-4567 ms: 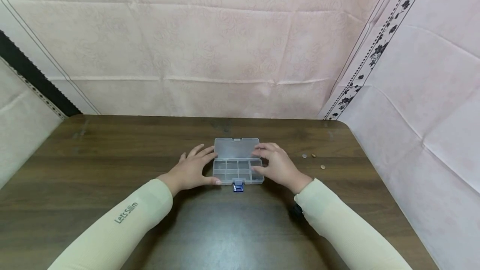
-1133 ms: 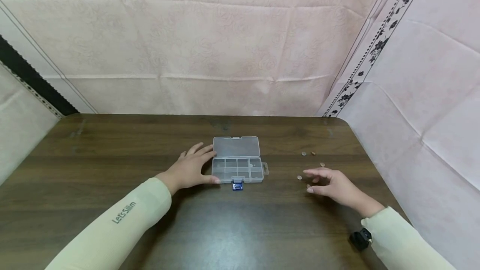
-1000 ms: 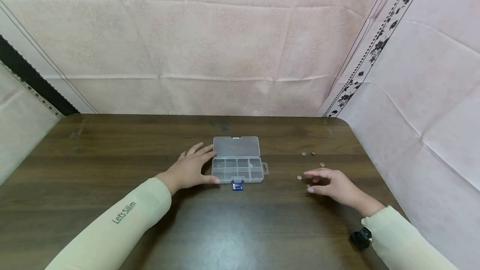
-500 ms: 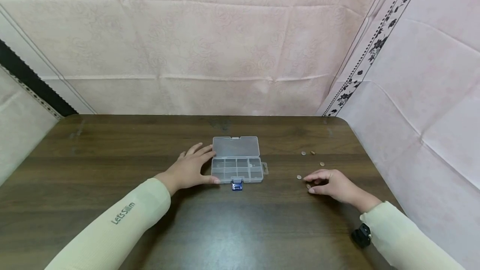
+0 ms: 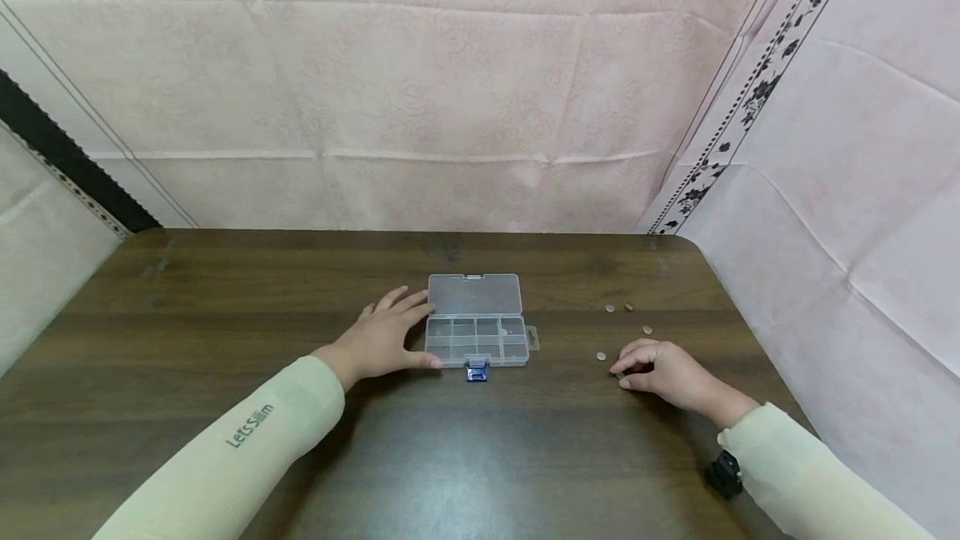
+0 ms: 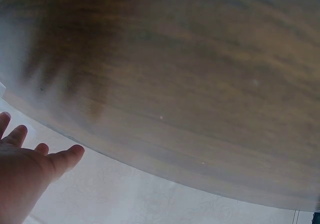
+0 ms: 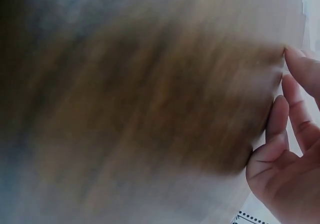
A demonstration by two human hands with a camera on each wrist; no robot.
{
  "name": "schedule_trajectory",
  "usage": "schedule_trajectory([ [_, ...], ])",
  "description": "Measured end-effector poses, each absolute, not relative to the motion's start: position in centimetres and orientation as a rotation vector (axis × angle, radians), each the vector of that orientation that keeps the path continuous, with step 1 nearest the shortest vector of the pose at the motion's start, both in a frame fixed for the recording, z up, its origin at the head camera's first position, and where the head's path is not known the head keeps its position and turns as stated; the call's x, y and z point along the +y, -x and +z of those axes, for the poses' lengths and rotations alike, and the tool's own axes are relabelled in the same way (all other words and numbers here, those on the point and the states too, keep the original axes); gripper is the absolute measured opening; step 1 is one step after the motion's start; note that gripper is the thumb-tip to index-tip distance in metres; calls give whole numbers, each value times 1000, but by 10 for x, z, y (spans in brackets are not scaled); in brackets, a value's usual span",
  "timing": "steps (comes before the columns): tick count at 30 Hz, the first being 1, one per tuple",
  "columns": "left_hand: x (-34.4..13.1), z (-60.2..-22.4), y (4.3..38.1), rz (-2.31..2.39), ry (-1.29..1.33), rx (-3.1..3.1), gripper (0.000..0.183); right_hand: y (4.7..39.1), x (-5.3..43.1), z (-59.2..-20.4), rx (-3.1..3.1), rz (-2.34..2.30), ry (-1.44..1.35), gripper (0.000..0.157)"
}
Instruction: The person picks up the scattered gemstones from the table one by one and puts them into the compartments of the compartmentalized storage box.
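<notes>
A clear plastic compartment box lies on the table, its lid swung back and its blue latch facing me. My left hand rests at the box's left side, fingers spread and thumb by the front corner. To the right, my right hand pinches a small round button-like disc between thumb and fingertips at the table; the fingers mostly hide it. Near that hand lie small discs, a pale one and a tan one. One whitish piece sits in a back right compartment.
Farther back on the right are another pale disc and a small brownish piece. A clear hanging tab sticks out at the box's right side. The brown wooden table ends at a cloth-covered wall.
Earlier my right hand was over the box's right compartments; it then moved right to the loose discs. Within the last half second its thumb and fingers drew together. My left hand stays put.
</notes>
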State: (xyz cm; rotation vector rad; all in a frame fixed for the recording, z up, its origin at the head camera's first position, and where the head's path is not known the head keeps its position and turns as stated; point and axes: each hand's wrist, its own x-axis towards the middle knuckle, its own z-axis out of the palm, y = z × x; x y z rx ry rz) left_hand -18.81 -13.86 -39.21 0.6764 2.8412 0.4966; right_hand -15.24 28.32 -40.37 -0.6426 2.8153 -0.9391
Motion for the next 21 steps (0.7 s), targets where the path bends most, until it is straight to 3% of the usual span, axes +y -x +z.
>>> schedule_trajectory([
  [21,-138,-391,189,490,-669,2833,95,152,280,-399,2825,-888,580,8],
])
